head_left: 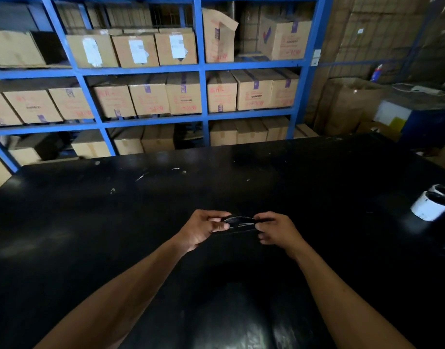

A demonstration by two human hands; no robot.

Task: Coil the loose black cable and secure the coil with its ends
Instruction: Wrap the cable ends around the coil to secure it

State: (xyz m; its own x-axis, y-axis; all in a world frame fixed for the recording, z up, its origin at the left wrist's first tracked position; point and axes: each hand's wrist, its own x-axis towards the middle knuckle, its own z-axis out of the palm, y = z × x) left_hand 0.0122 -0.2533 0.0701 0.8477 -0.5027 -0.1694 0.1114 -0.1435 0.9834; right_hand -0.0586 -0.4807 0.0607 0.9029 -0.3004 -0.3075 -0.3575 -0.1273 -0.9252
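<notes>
Currently: black cable (241, 222), bunched strands above the dark table (115, 222), pinched at each end by your left hand (203, 229) and right hand (275, 229). Keep loops even; wrap ends tightly.

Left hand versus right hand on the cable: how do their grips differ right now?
The left hand shows its thumb on top, pinching the black cable from the side. The right hand curls its fingers under, knuckles up. Both hold the same bundled cable above the black table.
</notes>
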